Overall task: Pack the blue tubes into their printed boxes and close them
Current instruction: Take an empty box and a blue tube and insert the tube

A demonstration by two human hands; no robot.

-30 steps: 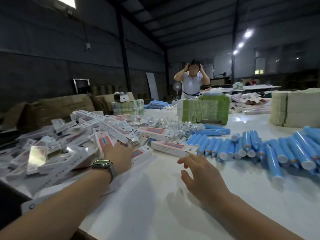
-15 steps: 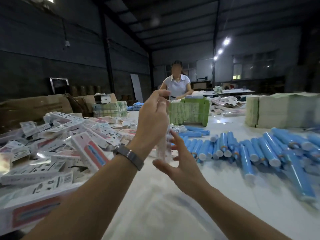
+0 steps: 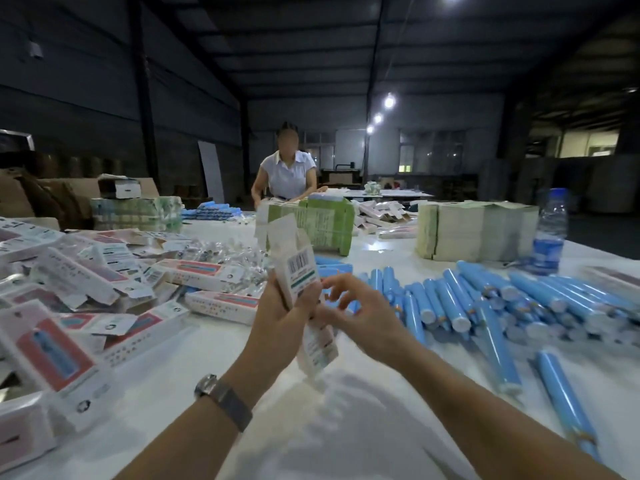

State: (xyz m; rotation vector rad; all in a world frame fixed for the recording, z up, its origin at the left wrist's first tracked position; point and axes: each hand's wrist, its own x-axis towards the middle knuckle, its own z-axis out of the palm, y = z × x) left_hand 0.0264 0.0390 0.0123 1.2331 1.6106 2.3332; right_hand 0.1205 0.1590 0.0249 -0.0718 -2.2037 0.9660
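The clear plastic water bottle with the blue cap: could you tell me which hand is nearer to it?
Right. The right hand is raised at table centre, the clear plastic water bottle far to its right; the left hand, gripping the printed box, lies farther left.

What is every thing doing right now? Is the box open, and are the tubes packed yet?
Held box: upright, top flaps open.
Left hand: grips the held box.
Right hand: fingers curled at the box's side; grip unclear.
Blue tubes: loose on the table, unpacked.
Printed boxes: piled at the left, lying flat.
Water bottle: upright, capped.
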